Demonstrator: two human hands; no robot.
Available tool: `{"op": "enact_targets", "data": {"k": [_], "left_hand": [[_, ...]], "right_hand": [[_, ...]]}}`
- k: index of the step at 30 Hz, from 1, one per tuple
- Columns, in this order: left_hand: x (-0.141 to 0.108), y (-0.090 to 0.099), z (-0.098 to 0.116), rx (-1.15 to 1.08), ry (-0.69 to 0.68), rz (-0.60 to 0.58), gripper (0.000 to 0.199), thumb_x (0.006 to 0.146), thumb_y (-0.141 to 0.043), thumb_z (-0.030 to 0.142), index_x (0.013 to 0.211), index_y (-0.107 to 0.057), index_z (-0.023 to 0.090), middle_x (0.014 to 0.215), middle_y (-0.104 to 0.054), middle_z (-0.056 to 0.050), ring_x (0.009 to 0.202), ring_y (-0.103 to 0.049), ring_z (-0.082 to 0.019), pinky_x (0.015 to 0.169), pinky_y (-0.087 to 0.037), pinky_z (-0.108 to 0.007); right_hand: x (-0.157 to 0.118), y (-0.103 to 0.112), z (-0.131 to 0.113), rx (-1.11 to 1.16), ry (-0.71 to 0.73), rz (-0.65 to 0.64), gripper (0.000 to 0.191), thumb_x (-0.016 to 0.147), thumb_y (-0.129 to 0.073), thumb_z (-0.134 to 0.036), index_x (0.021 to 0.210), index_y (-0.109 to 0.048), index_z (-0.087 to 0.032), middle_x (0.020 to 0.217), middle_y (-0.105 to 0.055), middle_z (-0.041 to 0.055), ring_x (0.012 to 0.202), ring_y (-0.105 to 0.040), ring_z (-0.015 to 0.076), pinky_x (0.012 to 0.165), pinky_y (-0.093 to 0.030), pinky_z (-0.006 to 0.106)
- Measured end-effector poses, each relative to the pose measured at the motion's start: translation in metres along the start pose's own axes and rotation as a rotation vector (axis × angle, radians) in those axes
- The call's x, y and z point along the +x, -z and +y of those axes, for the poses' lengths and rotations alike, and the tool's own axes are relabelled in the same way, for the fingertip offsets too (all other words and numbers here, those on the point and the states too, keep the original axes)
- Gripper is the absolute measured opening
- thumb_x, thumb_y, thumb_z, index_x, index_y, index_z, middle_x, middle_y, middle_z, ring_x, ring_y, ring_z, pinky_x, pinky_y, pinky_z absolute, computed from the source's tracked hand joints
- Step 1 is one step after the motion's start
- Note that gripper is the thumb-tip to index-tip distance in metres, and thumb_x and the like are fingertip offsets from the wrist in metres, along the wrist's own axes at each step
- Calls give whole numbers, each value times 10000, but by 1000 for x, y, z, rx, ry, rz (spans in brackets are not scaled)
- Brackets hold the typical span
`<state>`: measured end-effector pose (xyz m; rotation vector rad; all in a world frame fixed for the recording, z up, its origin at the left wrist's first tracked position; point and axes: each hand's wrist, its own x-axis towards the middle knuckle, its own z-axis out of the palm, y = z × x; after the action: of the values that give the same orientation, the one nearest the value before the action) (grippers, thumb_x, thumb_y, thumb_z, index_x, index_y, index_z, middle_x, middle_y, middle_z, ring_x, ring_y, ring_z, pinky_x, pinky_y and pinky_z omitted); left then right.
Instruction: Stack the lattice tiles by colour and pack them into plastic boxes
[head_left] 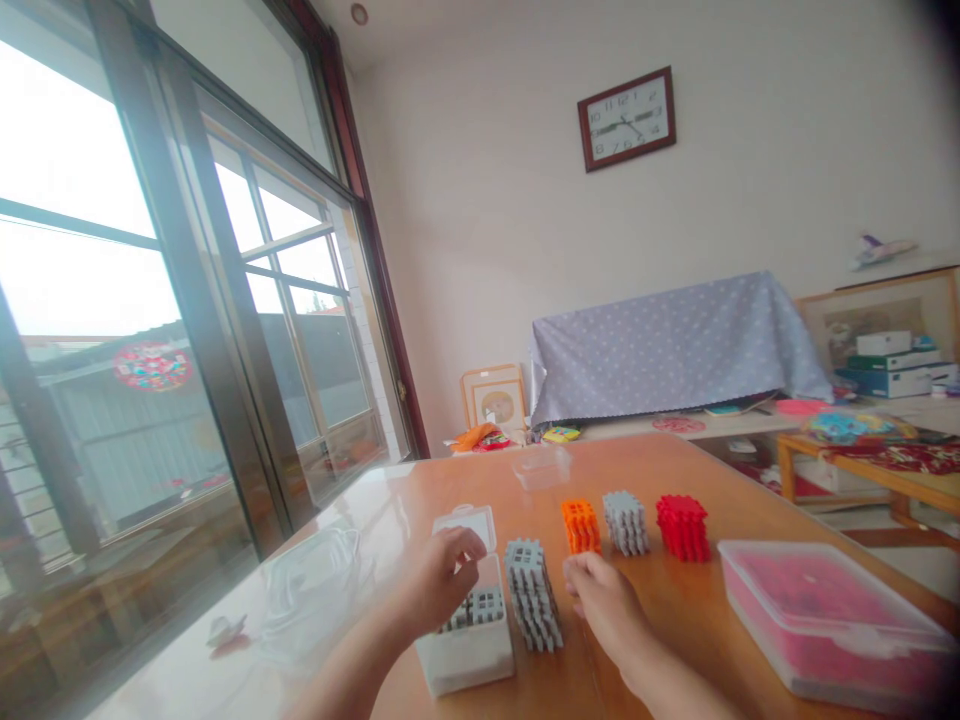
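My left hand (448,572) hovers over a small plastic box (466,662) whose lid stands open behind it. Its fingers are bent, with a gap to the thumb and nothing visible between them. Inside the box lie grey interlocking pieces (487,606), partly hidden by the hand. Just right of the box rises a tall, slightly leaning stack of grey interlocking pieces (531,595). My right hand (598,598) is to the right of that stack, apart from it, with its fingers curled closed; anything inside them is hidden. Beyond it stands an orange stack (580,526).
A shorter grey stack (625,522) and a red stack (682,527) stand farther right on the wooden table (660,620). A lidded box with pink-red contents (832,620) sits at the right edge. Clear plastic bags (311,575) lie left; a clear tray (541,467) is at the back.
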<state>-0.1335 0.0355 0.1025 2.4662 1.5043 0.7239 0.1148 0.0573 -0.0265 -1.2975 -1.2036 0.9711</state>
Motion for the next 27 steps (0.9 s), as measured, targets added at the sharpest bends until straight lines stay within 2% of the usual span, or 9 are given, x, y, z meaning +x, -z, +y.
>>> {"op": "enact_targets", "data": {"k": [1, 3, 7, 11, 16, 20, 24, 27], "left_hand": [[2, 3, 6, -30, -18, 42, 240, 789, -548, 112, 963, -673, 220, 1000, -716, -40, 941, -644, -198, 877, -510, -311], [8, 9, 19, -56, -68, 50, 242, 818, -603, 174, 1046, -659, 232, 1068, -703, -50, 1018, -637, -214, 940, -500, -334], [19, 12, 43, -28, -164, -78, 398, 782, -731, 271, 1173, -658, 264, 1167, -699, -47, 1116, -608, -258, 997, -477, -374], [30, 8, 53, 7, -173, -161, 466, 717, -795, 273, 1162, -657, 271, 1192, -716, -27, 1108, -623, -267, 994, -468, -382], [37, 3, 49, 26, -138, -176, 431, 674, -808, 234, 1077, -658, 253, 1098, -719, -10, 1016, -634, -231, 918, -486, -345], [36, 2, 45, -59, -146, -147, 424, 668, -800, 196, 1061, -646, 235, 1093, -694, -22, 1008, -622, -214, 896, -495, -332], [29, 12, 37, -169, -159, -42, 390, 714, -759, 192, 1081, -628, 216, 1068, -674, -35, 978, -614, -193, 907, -500, -332], [19, 22, 22, -185, -114, -7, 335, 754, -738, 223, 1071, -628, 212, 1056, -668, -39, 974, -608, -192, 915, -496, -342]], "right_hand": [[-1, 0, -1, 3, 2, 0, 349, 820, -538, -547, 821, -682, -229, 784, -694, 28, 740, -613, 214, 623, -438, 289], [-2, 0, -3, 8, 4, 7, 347, 807, -541, -548, 808, -681, -230, 754, -684, 26, 732, -607, 214, 626, -439, 290], [-2, 0, -4, 13, 2, 8, 359, 801, -529, -560, 776, -666, -229, 711, -665, 23, 710, -594, 211, 616, -430, 288], [1, -1, 0, 36, 26, -4, 362, 816, -526, -557, 786, -651, -219, 704, -636, 12, 699, -585, 201, 617, -419, 283], [6, -4, 6, 47, 37, -6, 344, 824, -530, -535, 809, -646, -212, 703, -610, 3, 714, -585, 204, 623, -415, 288], [7, -3, 5, 47, 30, -5, 342, 814, -538, -537, 793, -649, -215, 713, -619, 8, 727, -592, 209, 633, -426, 292], [4, 0, 2, 32, 26, 6, 345, 830, -525, -534, 813, -658, -216, 736, -644, 19, 749, -622, 219, 635, -438, 294], [3, 1, 1, 19, 27, 10, 331, 836, -533, -525, 811, -658, -219, 766, -665, 24, 790, -645, 228, 664, -458, 298]]}}
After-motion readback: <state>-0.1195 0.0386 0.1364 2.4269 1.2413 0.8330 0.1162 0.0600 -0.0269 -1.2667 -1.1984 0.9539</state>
